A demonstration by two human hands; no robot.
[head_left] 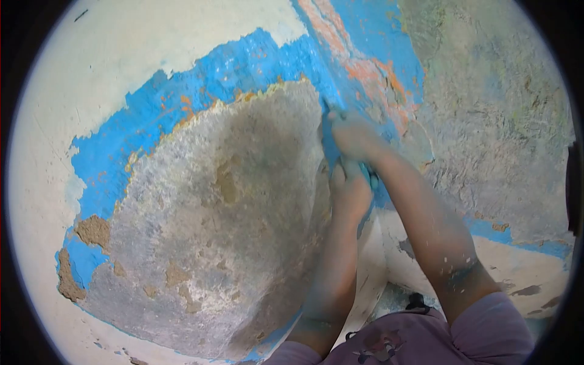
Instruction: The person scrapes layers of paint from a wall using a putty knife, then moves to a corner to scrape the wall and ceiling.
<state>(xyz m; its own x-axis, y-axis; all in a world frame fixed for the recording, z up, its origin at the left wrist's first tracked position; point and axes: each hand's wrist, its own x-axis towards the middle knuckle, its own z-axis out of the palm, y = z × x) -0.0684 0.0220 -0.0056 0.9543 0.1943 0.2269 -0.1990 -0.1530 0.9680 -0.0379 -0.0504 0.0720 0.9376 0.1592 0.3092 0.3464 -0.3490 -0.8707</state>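
Note:
My right hand [355,135] is closed at the corner where two walls meet, against the blue paint layer [243,64]. Just below it my left hand [351,190] is closed too, its fingers curled. Both seem to grip one narrow thing, but the fingers hide most of it and I cannot make out its kind. A small dark tip shows above the right hand, against the wall. Left of the hands lies a large bare grey plaster patch [243,201], edged by ragged blue paint. Bluish dust coats both hands and forearms.
Off-white paint [152,36] surrounds the blue on the left wall. Orange-pink streaks [340,42] run along the corner above the hands. Rough grey plaster [493,91] covers the right wall, with a blue strip [486,229] and peeling white paint [523,267] below.

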